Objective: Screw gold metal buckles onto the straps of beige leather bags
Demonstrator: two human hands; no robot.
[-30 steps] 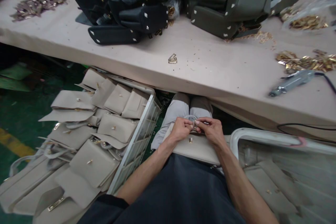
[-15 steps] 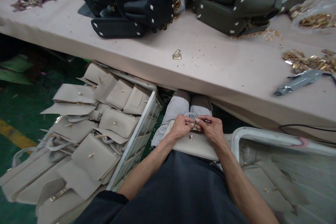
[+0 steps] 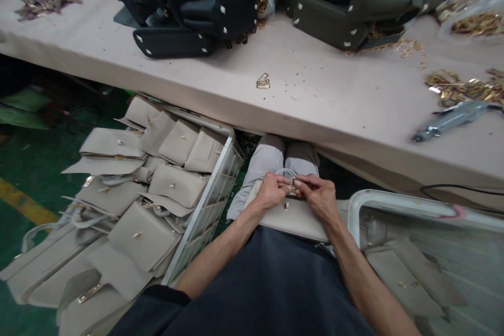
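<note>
A beige handbag (image 3: 297,220) lies across my lap, with a small gold turn-lock post (image 3: 286,206) on its near face. Above that post, a small shiny metal bag fitting (image 3: 293,182) sits between my fingertips. My left hand (image 3: 272,190) pinches it from the left, and the fingers of my right hand (image 3: 318,192) close on it from the right. Behind the fingers rises the bag's pale looped handle (image 3: 286,171). How the fitting is joined to the bag is too small to make out.
To my left a white crate (image 3: 208,202) overflows with beige handbags (image 3: 144,231). At right stands a pale bin (image 3: 401,202) holding another bag. The table (image 3: 220,84) carries black and olive bags, gold fittings (image 3: 459,86) and a corded power screwdriver (image 3: 447,121).
The metal fitting is turned slightly between my fingers, and its face shows a little more. Both hands stay nearly in place; the camera view shifts slightly.
</note>
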